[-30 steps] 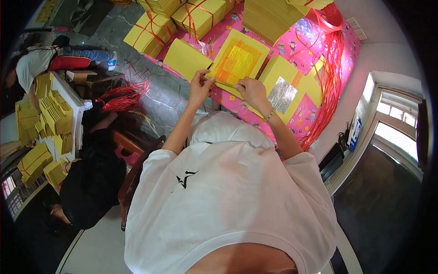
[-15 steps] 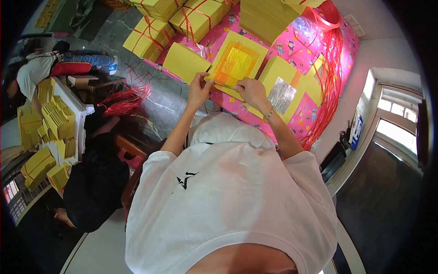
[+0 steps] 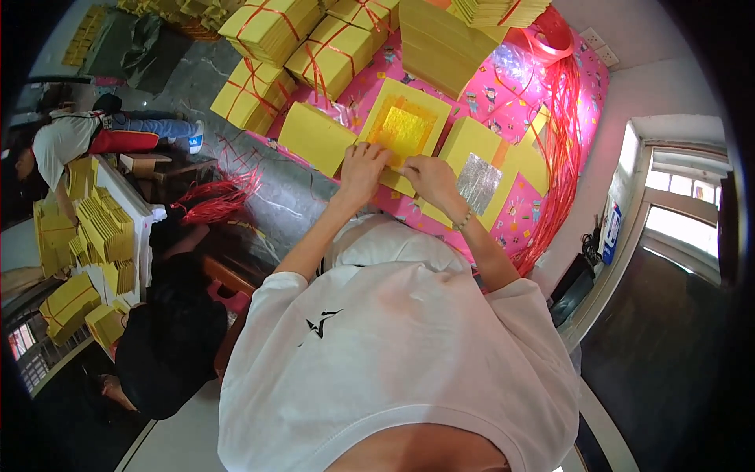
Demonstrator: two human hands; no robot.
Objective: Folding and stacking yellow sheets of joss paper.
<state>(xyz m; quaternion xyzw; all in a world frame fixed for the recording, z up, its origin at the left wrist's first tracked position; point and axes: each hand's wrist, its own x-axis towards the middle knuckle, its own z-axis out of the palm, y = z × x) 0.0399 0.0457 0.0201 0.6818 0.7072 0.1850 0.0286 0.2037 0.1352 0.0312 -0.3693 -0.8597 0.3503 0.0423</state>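
Observation:
A yellow paper sheet with an orange-bordered gold foil square [image 3: 409, 122] lies in front of me on a pink patterned cloth. My left hand [image 3: 363, 171] is over its near left edge, fingers closed down on the paper; the thumb is hidden. At the near right edge my right hand [image 3: 431, 182] is closed in a pinch on the same sheet. To the right lies a stack of yellow paper with a silver foil square [image 3: 478, 181] on top. Another plain yellow stack [image 3: 316, 138] sits left of the gold sheet.
Bundles of yellow paper tied with red strips [image 3: 330, 59] stand at the far left of the table. Long red plastic strips [image 3: 562, 134] hang on the right by a red basin [image 3: 546, 43]. Other people work at a white table [image 3: 141, 228] at left.
My left hand has moved from pinching the near edge to lying further over the paper. My right hand stays near the edge. The whole view has shifted slightly.

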